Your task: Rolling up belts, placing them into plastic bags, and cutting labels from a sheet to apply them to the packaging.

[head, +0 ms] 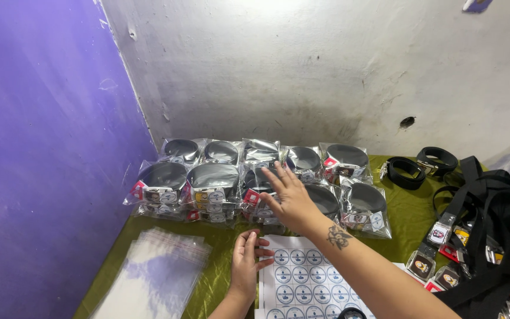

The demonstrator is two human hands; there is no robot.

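Green tablecloth: I see right hand spread flat on bagged belts; left hand, fingers loosely curled and holding nothing, touches sticker sheet below the belts.

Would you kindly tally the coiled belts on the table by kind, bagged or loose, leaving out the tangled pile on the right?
Bagged coiled belts on top of the stacks: 10
Loose coiled belts: 2
Total: 12

More bags lie underneath, too hidden to count.

Glossy clear plastic bags wrap black belts, a smooth paper sticker sheet lies on shiny olive cloth, loose woven belts carry metal buckles, and the plaster wall looks rough and matt
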